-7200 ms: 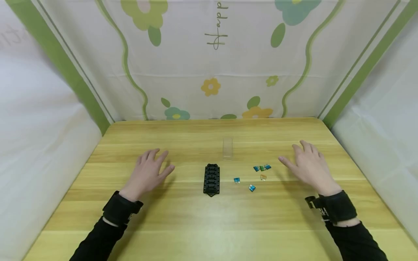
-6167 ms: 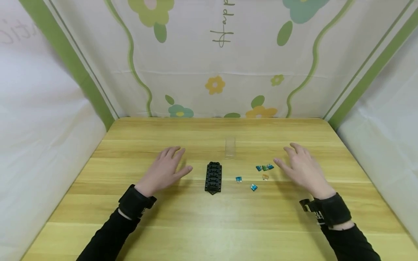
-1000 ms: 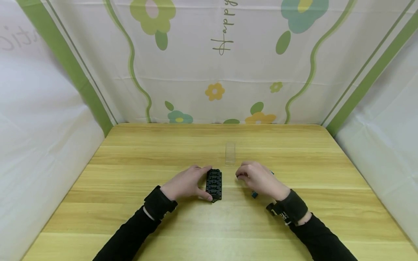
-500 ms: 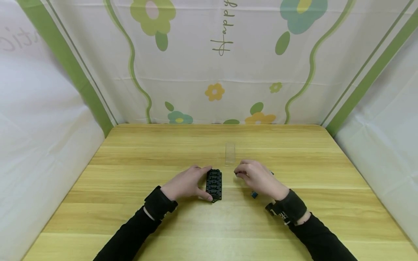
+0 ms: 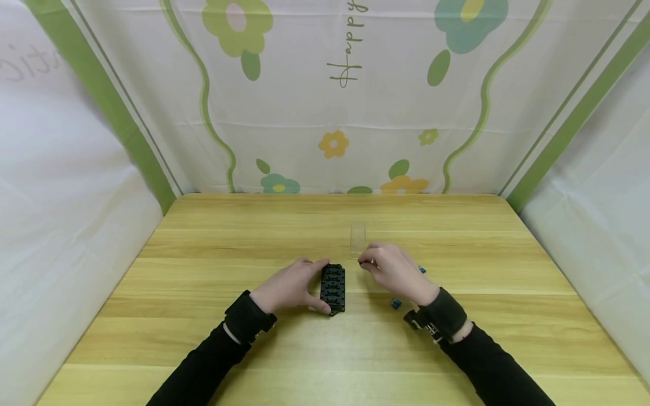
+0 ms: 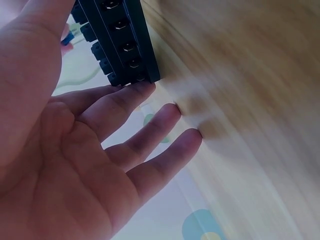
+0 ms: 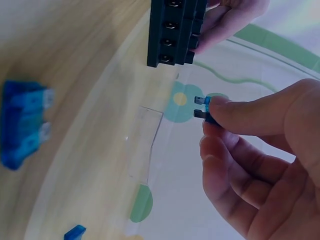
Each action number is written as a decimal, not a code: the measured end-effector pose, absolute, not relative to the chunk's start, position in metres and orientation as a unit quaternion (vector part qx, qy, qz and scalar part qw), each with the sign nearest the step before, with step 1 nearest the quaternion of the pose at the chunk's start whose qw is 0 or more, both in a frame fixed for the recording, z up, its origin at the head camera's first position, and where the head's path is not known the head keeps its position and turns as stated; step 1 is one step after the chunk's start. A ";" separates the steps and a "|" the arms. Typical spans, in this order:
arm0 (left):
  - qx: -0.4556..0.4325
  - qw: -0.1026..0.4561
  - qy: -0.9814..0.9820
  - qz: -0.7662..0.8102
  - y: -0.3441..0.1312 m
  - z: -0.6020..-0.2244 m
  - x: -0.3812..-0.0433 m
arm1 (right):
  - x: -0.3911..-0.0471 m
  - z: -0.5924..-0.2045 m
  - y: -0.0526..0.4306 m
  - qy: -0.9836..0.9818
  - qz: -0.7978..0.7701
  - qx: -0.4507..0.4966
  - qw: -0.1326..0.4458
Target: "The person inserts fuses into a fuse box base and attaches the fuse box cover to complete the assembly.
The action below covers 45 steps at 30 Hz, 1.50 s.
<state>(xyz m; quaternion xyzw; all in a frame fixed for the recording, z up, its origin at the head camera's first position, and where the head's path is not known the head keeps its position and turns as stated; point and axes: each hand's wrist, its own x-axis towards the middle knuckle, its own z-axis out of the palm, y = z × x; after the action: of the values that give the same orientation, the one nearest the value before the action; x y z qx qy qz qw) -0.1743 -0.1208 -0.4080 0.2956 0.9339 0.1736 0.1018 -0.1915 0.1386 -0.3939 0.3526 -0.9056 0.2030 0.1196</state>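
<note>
A black fuse block [image 5: 333, 288] lies on the table with a row of sockets facing up. My left hand [image 5: 286, 286] grips it from the left, thumb at the near end and a fingertip at the far end; the other fingers [image 6: 172, 150] are spread beside it. To the block's right, my right hand [image 5: 396, 273] is raised off the table. Between thumb and index finger it pinches a blue blade fuse [image 7: 206, 106], whose two metal prongs point toward the block side. Another blue fuse [image 7: 22, 122] lies on the table under that hand.
A clear plastic cover [image 5: 358, 239] lies behind the block, close to the right fingertips. One more blue fuse [image 5: 422, 269] shows past the right hand, which hides other fuses. White patterned cloth [image 5: 335, 101] hangs at the table's back and sides.
Both hands were apart and holding nothing; the left now holds the fuse block and the right has picked up a blue fuse. Lately the right hand moved slightly left toward the block.
</note>
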 end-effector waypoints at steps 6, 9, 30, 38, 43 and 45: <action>0.293 0.104 0.934 0.177 -0.120 -0.406 -0.173 | -0.196 -0.389 0.133 -0.907 0.193 0.352 0.126; 0.292 0.105 0.934 0.179 -0.120 -0.406 -0.173 | -0.197 -0.387 0.130 -0.907 0.195 0.351 0.126; 0.293 0.100 0.932 0.187 -0.118 -0.405 -0.170 | -0.207 -0.389 0.106 -0.884 0.225 0.393 0.116; 0.292 0.097 0.933 0.189 -0.117 -0.405 -0.169 | -0.207 -0.390 0.095 -0.888 0.232 0.386 0.089; 0.289 0.094 0.935 0.186 -0.117 -0.404 -0.168 | -0.208 -0.391 0.090 -0.891 0.235 0.381 0.079; 0.288 0.091 0.936 0.184 -0.118 -0.404 -0.168 | -0.208 -0.392 0.088 -0.891 0.235 0.382 0.076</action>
<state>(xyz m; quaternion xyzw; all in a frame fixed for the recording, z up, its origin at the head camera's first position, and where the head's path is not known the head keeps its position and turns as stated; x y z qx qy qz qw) -0.1680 -0.1179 -0.4044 0.2876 0.9355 0.1838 0.0911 -0.2085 0.0880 -0.3918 0.3817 -0.8906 0.2354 0.0755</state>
